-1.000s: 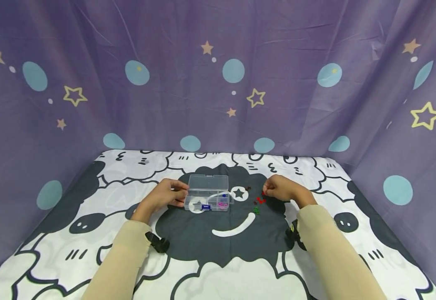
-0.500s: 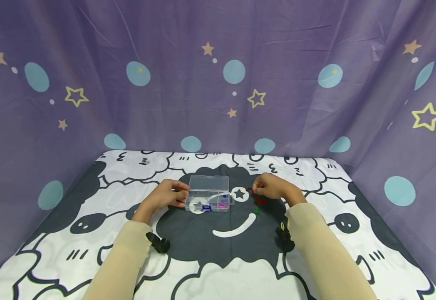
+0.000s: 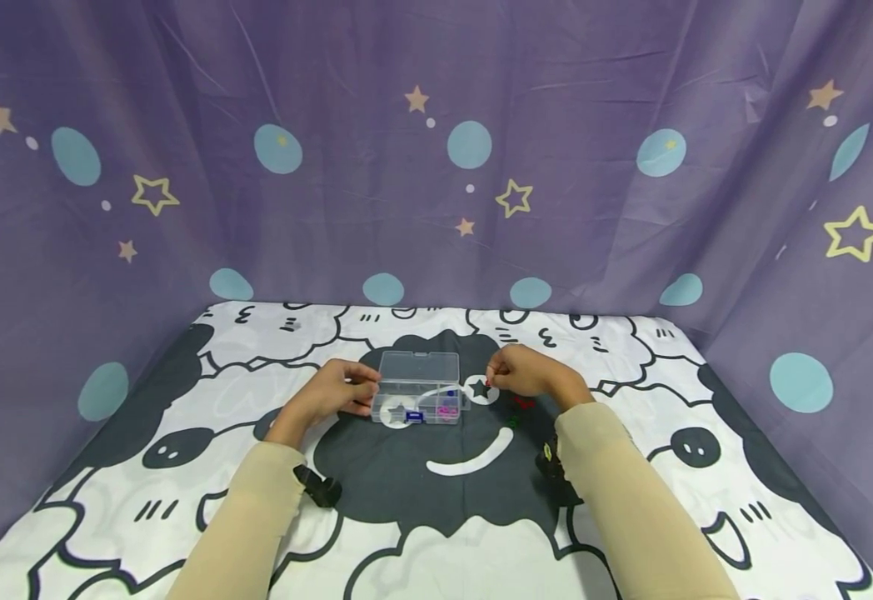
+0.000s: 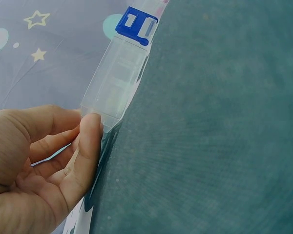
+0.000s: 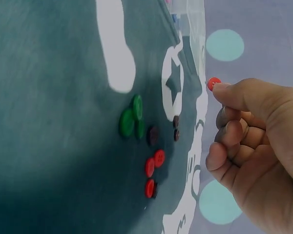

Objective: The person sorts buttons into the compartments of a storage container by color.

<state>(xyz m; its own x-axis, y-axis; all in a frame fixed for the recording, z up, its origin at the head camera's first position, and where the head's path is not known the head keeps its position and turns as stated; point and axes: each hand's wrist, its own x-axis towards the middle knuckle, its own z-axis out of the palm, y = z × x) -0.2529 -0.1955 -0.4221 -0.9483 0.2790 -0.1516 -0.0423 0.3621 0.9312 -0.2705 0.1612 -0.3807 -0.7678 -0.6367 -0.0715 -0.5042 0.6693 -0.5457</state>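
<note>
A clear plastic compartment box (image 3: 419,367) stands on the cloth with its lid raised. Pink pieces (image 3: 447,412) show in its front right compartment, and a blue latch (image 4: 136,25) sits on its front. My left hand (image 3: 331,390) holds the box's left end between thumb and fingers. To the right of the box, my right hand (image 3: 522,369) is raised over the cloth, pinching a red button (image 5: 214,84) between thumb and fingertips. Below it lie green buttons (image 5: 127,123), red buttons (image 5: 159,158) and dark brown buttons (image 5: 153,135).
A cloth (image 3: 451,492) with a black-and-white cartoon sheep print covers the work surface. Purple curtains (image 3: 376,217) with stars and blue dots enclose the back and sides. A black strap device (image 3: 319,487) is on the left wrist.
My right hand has moved left from the loose buttons toward the box, carrying the red button. My left hand stays at the box's left end.
</note>
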